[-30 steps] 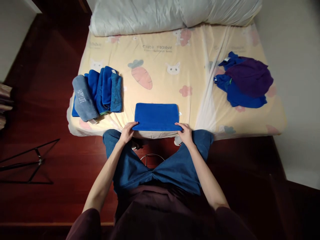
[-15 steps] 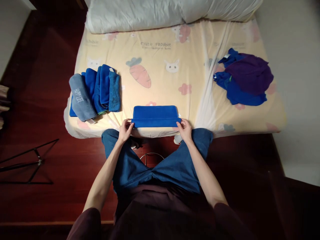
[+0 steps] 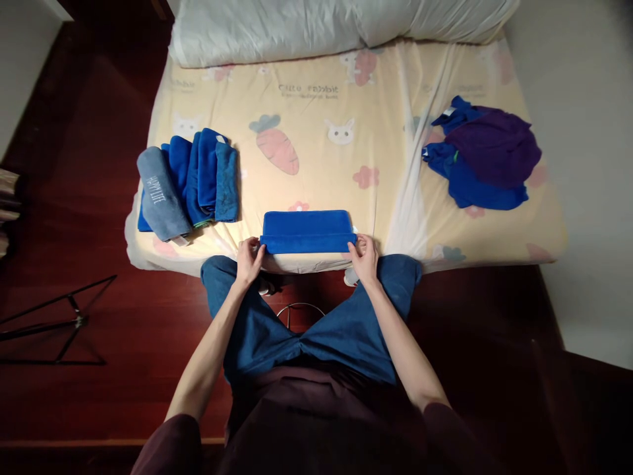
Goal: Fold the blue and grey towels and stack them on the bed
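Note:
A blue towel [image 3: 306,224] lies at the near edge of the bed, its near side folded over into a flat band. My left hand [image 3: 251,258] pinches the left end of that band between thumb and fingers. At the band's right end, my right hand [image 3: 364,256] grips it the same way. Left of my hands is a row of rolled or folded towels: several blue ones [image 3: 179,158] and a grey-blue one [image 3: 161,191] with white lettering. To the right sits a crumpled heap of blue cloths [image 3: 487,188] with a purple cloth [image 3: 494,142] on top.
The bed [image 3: 316,152] has a yellow sheet printed with rabbits and carrots, wrinkled toward the right. A pale grey quilt [image 3: 336,30] runs along the far side. Black tripod legs [image 3: 69,323] stand on the dark red floor at the left. A wall borders the right.
Both hands keep their grip on the ends of the folded band and have barely shifted. The towel's fold looks nearly the same.

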A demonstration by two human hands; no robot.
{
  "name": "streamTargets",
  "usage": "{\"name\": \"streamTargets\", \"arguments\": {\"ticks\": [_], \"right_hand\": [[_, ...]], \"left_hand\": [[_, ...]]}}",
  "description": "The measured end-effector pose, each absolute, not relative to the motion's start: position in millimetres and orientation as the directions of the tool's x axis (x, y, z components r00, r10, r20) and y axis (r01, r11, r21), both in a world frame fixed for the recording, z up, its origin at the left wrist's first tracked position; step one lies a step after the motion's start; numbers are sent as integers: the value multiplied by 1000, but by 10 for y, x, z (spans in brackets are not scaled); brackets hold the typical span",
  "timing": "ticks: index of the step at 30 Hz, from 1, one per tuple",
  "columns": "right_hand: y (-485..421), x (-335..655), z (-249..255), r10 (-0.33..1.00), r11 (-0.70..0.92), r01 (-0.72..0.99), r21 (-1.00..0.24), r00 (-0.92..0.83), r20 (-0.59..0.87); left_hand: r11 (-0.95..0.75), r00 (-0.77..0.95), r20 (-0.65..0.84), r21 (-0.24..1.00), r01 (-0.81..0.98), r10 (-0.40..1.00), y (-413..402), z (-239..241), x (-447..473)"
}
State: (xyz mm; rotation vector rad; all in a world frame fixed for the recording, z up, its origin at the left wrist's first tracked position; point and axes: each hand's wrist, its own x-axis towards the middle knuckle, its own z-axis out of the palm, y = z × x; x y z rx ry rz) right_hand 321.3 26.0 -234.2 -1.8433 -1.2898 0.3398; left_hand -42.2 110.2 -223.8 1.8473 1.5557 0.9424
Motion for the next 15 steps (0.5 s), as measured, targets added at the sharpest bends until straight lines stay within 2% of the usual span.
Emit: {"name": "streamTargets", "arguments": {"ticks": [1, 3, 6, 8, 12, 15], "right_hand": [[246, 3133, -2289, 872, -95, 701, -707, 401, 280], [236, 2908, -2189, 912, -3, 798, -602, 250, 326], [288, 2497, -2107, 960, 209, 839, -503, -79, 267], [352, 2291, -2111, 954, 290, 836, -466, -212, 213], [441, 2261, -2185, 959, 284, 874, -394, -255, 126], [426, 2486, -2224, 961, 276, 892, -357, -257, 99]], "left_hand": [[-244, 109, 230, 720, 649, 967, 1049, -2211, -368], [-396, 260, 303, 609, 687, 917, 924, -2144, -196], [-588, 540, 252, 490, 644, 803, 767, -2068, 151], [-616, 599, 193, 426, 663, 777, 727, -2064, 334], [-576, 572, 116, 317, 754, 812, 782, -2152, 357], [-576, 571, 109, 282, 767, 813, 848, -2226, 173]]}}
